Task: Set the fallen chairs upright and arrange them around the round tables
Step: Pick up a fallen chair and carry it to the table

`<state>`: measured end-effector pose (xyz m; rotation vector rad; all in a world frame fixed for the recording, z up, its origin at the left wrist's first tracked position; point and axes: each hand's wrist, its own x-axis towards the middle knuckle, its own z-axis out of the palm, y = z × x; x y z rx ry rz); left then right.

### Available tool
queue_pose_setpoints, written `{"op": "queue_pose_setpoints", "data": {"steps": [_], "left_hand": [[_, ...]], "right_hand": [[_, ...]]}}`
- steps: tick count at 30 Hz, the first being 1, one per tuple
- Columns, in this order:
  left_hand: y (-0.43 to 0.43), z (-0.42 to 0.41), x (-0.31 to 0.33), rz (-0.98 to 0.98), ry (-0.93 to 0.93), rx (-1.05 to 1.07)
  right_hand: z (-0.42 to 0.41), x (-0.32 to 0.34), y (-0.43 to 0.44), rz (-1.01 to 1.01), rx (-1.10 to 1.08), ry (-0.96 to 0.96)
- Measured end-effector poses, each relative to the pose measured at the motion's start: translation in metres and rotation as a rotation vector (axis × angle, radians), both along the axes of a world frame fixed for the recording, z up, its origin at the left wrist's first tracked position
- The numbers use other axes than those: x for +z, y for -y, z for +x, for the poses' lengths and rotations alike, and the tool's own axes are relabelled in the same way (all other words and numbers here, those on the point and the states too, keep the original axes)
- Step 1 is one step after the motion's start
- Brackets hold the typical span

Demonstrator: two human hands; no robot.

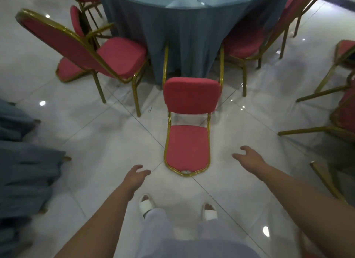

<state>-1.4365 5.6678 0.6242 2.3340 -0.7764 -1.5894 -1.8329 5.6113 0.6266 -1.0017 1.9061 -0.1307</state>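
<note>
Chairs (119,54) stand up on both sides of the round table (192,27). The fallen chair (187,148) lies on its back in the gap between them, legs by the tablecloth. Other tipped chairs (343,113) lie at the right. The left hand (137,174) and right hand (247,157) hover beside its backrest, fingers loosely spread, holding nothing. There is room to lift it near the feet.

You see one round table under a grey-blue cloth (192,36), at least six red padded chairs with gold metal frames (189,142), two white shoes (147,203), and two bare hands, left hand (136,174) and right hand (247,157).
</note>
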Motion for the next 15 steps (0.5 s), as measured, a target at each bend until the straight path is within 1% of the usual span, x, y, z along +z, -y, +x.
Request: {"op": "queue_pose_setpoints", "data": {"steps": [3,7,11,15], "left_hand": [[0.003,-0.012,-0.019,0.009,-0.003,-0.042],[0.011,-0.008,-0.080,0.110,-0.003,-0.070],[0.030,0.006,-0.187,0.207,0.010,-0.109],[0.059,0.021,-0.310,0.210,0.050,-0.080]], "right_hand": [[-0.004,-0.017,0.008,0.002,-0.002,0.014],[-0.001,-0.078,-0.005,0.129,-0.003,-0.008],[-0.003,-0.178,-0.001,0.282,-0.043,-0.042],[0.008,-0.291,0.028,0.287,-0.110,-0.059]]}}
